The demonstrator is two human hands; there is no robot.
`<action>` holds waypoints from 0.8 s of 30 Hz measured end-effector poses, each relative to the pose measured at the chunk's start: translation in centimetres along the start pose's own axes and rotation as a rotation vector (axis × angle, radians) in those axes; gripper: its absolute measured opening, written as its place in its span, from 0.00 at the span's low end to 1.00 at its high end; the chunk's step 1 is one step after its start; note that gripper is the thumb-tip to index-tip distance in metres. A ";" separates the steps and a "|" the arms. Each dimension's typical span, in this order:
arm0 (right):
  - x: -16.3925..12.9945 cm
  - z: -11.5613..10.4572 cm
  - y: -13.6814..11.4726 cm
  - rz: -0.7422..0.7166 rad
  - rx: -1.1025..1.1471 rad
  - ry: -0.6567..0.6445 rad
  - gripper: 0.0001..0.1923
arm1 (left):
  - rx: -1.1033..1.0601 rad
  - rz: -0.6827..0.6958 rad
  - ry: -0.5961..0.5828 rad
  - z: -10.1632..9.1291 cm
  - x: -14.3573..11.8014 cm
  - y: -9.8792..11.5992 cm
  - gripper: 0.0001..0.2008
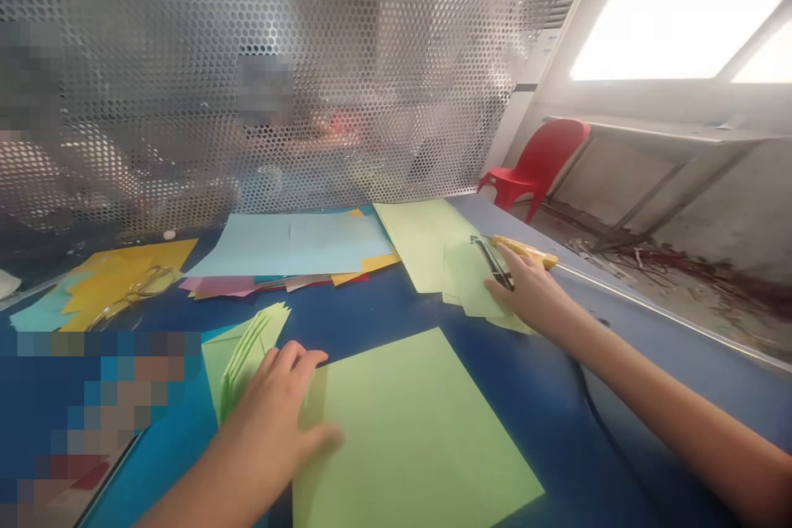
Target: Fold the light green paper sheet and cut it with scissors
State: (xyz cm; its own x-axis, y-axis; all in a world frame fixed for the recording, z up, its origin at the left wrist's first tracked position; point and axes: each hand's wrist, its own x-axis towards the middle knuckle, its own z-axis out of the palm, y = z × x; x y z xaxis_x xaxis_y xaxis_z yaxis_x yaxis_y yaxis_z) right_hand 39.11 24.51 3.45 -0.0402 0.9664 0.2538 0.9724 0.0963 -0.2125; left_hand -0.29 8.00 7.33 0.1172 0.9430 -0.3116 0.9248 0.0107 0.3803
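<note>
My left hand, fingers apart and thumb stretched out, is over the left edge of a large light green paper sheet. Whether it presses on the sheet I cannot tell. Close beside it on the left lies a bundle of folded green paper. My right hand reaches to the table's right side, thumb and forefinger around a slim dark tool with a metallic look. Directly behind those fingers is a yellow tool; its exact kind is hard to make out. Pale green sheets lie beneath.
Stacked coloured papers, light blue on top, lie at the back. Scissors rest by yellow paper on the left. A perforated metal screen borders the far edge. A black cord runs under my right arm; a red chair stands beyond.
</note>
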 end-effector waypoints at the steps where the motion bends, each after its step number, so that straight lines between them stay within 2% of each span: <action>1: 0.1 -0.1 0.1 0.030 0.020 -0.027 0.20 | -0.009 0.005 0.002 0.1 0.1 -0.1 0.23; 4: 0.5 -0.4 0.0 0.099 0.076 -0.091 0.20 | -0.040 0.011 0.008 0.2 0.2 -0.1 0.14; 7: 0.7 -0.4 -0.5 0.140 0.107 -0.097 0.21 | -0.083 0.006 0.032 0.5 0.2 -0.1 0.11; 11: 0.5 0.1 -1.6 0.162 0.148 -0.090 0.21 | -0.145 -0.003 0.076 0.9 0.3 -0.3 0.15; 15: 0.0 0.2 -2.4 0.151 0.224 -0.178 0.20 | -0.159 -0.006 0.154 1.2 0.4 -0.6 0.23; 19: -0.6 0.0 -2.7 0.123 0.335 -0.300 0.19 | -0.167 0.085 0.325 0.3 -0.4 -0.4 0.14; 22: -0.9 -0.1 -2.9 0.143 0.437 -0.289 0.18 | -0.141 0.199 0.525 -0.7 -2.0 -0.1 0.16; 23: -0.9 -0.1 -2.9 0.153 0.480 -0.266 0.18 | -0.099 0.261 0.611 -0.8 -2.6 -0.1 0.14; 24: -0.9 -0.2 -2.9 0.161 0.529 -0.236 0.19 | 0.045 0.398 0.722 -0.8 -3.1 0.0 0.15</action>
State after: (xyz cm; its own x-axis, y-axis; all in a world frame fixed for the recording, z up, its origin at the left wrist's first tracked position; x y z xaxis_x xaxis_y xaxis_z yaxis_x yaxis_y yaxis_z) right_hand 36.40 23.31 3.97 -0.0103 0.9997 -0.0240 0.7265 -0.0090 -0.6872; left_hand -0.96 5.37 9.00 0.1914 0.8555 0.4812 0.8786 -0.3678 0.3044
